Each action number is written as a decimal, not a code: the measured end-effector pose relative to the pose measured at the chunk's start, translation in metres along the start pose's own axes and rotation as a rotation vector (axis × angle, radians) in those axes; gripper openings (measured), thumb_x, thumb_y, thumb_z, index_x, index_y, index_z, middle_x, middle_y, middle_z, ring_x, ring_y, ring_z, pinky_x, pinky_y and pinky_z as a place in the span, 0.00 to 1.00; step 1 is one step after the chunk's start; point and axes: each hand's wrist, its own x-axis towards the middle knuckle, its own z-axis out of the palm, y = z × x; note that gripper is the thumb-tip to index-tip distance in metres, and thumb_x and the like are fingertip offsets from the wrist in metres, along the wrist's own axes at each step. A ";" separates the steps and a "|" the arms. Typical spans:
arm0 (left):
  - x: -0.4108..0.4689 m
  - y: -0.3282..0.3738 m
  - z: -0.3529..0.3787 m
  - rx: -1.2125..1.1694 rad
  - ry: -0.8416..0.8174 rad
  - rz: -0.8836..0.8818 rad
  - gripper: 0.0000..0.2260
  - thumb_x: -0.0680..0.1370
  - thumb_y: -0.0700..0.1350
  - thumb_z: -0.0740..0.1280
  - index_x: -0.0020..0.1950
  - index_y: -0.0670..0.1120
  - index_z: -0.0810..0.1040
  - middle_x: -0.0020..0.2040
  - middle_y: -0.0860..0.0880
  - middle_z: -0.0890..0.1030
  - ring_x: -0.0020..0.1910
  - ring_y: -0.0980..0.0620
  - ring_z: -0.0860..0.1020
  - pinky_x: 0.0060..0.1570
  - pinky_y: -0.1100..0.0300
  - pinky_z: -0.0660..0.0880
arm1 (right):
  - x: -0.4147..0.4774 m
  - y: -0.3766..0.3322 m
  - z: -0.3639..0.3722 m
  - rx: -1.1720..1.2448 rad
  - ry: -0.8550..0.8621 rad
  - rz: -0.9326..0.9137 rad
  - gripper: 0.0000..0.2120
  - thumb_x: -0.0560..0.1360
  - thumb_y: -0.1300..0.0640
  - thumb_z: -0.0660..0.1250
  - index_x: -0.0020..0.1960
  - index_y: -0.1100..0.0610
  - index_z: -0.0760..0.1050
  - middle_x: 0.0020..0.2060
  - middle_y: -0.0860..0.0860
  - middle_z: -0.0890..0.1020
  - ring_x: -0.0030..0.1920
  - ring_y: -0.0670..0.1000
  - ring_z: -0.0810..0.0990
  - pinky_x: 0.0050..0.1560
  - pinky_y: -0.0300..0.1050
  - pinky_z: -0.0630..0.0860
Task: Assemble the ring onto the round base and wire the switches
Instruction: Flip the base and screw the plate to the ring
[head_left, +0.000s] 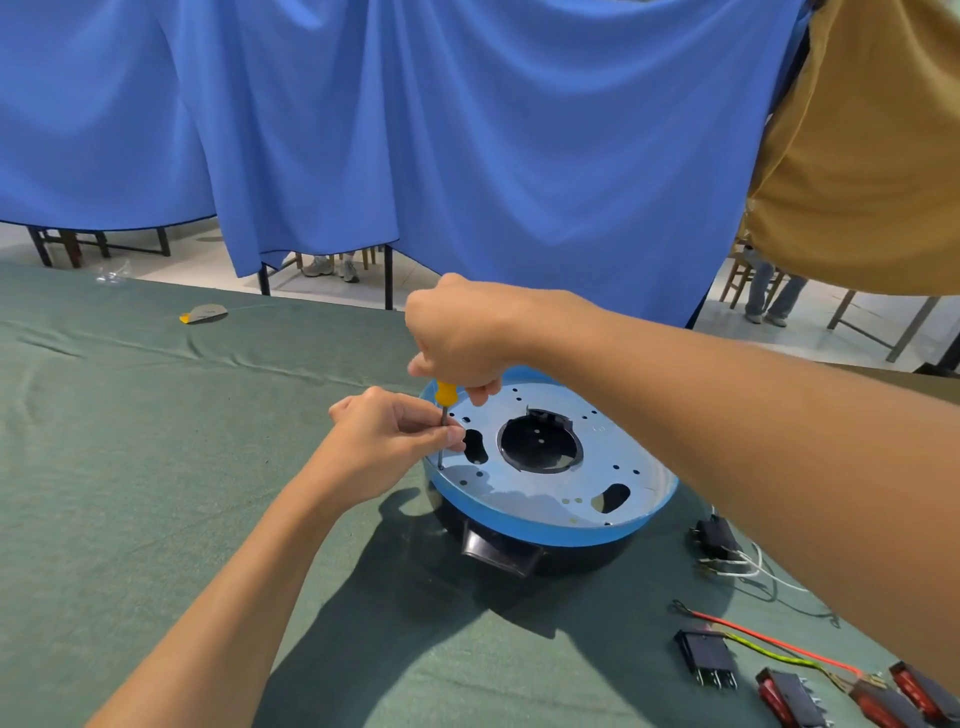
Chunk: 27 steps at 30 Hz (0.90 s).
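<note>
Two hands work at the left edge of the ring (615, 449), a blue-rimmed metal plate lying on top of the black round base (566, 558), which stands on the green-clothed table (156, 467) toward its right edge. The right hand (457, 338) is clenched round the yellow handle of a screwdriver (445, 396) that stands nearly upright, its tip at a small hole by the ring's rim. The left hand (384, 436) pinches the thin shaft between thumb and fingertips, just above the plate. A black switch (706, 656) and red switches (789, 696) lie near the table's near right corner, a red wire (753, 636) just beside them
</note>
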 end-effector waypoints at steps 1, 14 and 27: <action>0.000 0.000 0.000 0.003 0.000 0.001 0.12 0.75 0.49 0.72 0.40 0.68 0.82 0.40 0.67 0.83 0.53 0.61 0.79 0.67 0.40 0.65 | 0.002 -0.001 0.002 0.010 -0.003 0.024 0.15 0.81 0.60 0.58 0.36 0.58 0.69 0.16 0.48 0.75 0.21 0.41 0.77 0.28 0.38 0.77; 0.000 -0.001 0.001 -0.031 -0.001 0.008 0.08 0.74 0.51 0.73 0.40 0.66 0.83 0.40 0.64 0.84 0.53 0.58 0.80 0.66 0.38 0.66 | 0.003 0.006 0.006 0.072 -0.016 0.056 0.15 0.78 0.62 0.57 0.33 0.60 0.68 0.19 0.52 0.77 0.23 0.50 0.80 0.31 0.42 0.79; 0.000 -0.002 -0.002 0.004 -0.017 0.036 0.10 0.74 0.49 0.73 0.39 0.67 0.83 0.40 0.65 0.84 0.53 0.62 0.79 0.68 0.42 0.65 | 0.000 -0.004 -0.004 0.011 -0.090 -0.007 0.14 0.77 0.59 0.64 0.33 0.56 0.73 0.18 0.46 0.76 0.33 0.48 0.82 0.29 0.37 0.74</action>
